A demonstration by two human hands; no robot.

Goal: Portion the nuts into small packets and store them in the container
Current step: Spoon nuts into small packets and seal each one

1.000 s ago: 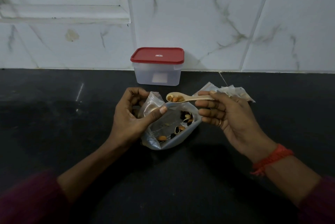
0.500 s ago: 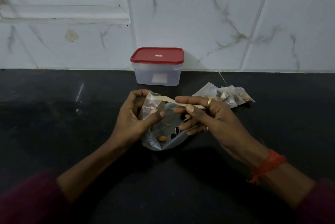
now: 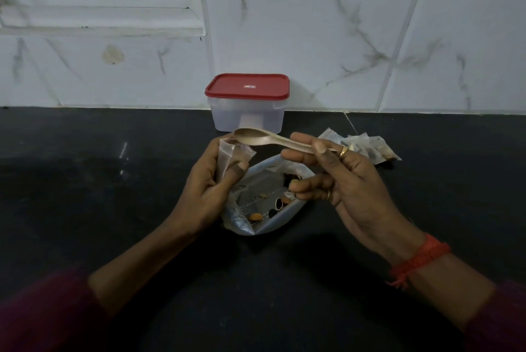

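Your dark maroon sleeves [image 3: 42, 314] end partway up both forearms. A frayed red-orange thread band [image 3: 421, 259] circles the wrist just behind your right hand [image 3: 355, 181], whose fingers carry two gold rings [image 3: 343, 151].

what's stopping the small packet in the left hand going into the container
The red lid sits closed on the container, blocking the small packet in the left hand. The spoon in the right hand also hangs over the packet's mouth.
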